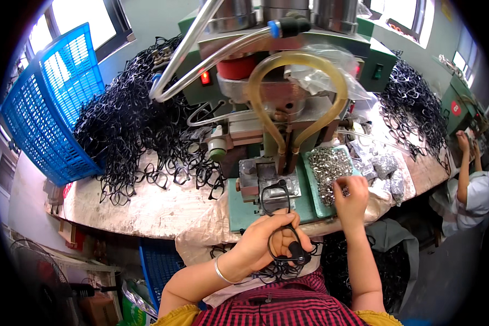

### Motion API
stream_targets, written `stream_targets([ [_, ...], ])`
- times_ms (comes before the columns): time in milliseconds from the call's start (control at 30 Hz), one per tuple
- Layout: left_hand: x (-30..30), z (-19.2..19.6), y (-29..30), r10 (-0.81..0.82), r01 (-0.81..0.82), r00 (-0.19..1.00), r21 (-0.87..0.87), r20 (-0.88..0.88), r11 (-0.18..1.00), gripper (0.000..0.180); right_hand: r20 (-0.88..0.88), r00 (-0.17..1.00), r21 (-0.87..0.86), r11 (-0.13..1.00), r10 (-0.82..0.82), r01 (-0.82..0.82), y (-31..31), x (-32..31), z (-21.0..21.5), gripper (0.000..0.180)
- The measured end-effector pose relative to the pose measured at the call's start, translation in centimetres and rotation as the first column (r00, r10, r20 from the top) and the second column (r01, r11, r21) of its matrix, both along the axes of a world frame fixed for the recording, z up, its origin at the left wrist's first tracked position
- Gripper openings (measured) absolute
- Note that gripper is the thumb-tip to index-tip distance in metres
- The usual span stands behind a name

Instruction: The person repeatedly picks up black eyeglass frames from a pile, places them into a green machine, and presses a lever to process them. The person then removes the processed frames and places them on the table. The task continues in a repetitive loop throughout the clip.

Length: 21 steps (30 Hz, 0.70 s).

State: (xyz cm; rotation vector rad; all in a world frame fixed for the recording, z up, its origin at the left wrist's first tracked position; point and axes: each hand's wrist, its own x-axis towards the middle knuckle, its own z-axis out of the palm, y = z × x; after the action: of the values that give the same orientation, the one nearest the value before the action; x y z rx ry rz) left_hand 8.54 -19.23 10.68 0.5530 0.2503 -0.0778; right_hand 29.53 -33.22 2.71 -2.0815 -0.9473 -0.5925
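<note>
Hands, bare, two. Left hand (pixel 280 236): curled around a black, thin-rimmed eyeglass frame (pixel 270 187), grasping it; one ring lies over the metal block, another shows at the palm, and whether both belong to one frame cannot be told. Right hand (pixel 353 195): thumb and fingers drawn together above the tray's right side; whether a piece is pinched cannot be told.

Nearest: red-and-black checked cloth apron (pixel 255 311); loose black frames (pixel 277 273) on the lap.

Next, on the tabletop (pixel 125 212): flat green machine base (pixel 239 217); on it, squared silver metal block (pixel 249 176). To its right, shallow pale-green tray (pixel 311 187) of small, shiny metal pieces (pixel 328 168).

Handling notes, by judgement: the ring should sit flat and square on the block, steadied by the left hand with fingertips kept out from under the dark tubes (pixel 281 158); the right hand does best lifting one piece at a time, checked for facing.

Farther: clear plastic bags of grey pieces (pixel 386 165), right; tangled black heap of frames (pixel 130 108), left; a second black heap (pixel 413 98), far right; looped amber translucent hose (pixel 299 57) on the machine.

Farthest: blue latticed plastic basket (pixel 54 108), tilted, far left; co-worker's hand (pixel 463 142), far right.
</note>
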Motion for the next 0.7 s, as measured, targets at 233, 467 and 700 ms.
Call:
stream_targets([
  [233,0.2,-0.4,-0.1,0.002,-0.002,0.999,-0.014,0.037,1.000,0.022,-0.049,0.996,0.033,0.996,0.080,-0.078,1.3,0.7,0.3,0.008],
  [467,-2.1,-1.8,0.4,-0.106,0.095,0.992,0.157,0.064,0.983,0.037,-0.241,0.965,0.160,0.985,0.109,-0.071,2.7,1.4,0.0,0.012],
  [700,-12.9,-2.3,9.2,0.811,-0.506,0.421,0.847,0.406,-0.162,0.006,-0.288,0.952,0.196,0.979,0.106,-0.050,0.3,-0.9,-0.5,0.012],
])
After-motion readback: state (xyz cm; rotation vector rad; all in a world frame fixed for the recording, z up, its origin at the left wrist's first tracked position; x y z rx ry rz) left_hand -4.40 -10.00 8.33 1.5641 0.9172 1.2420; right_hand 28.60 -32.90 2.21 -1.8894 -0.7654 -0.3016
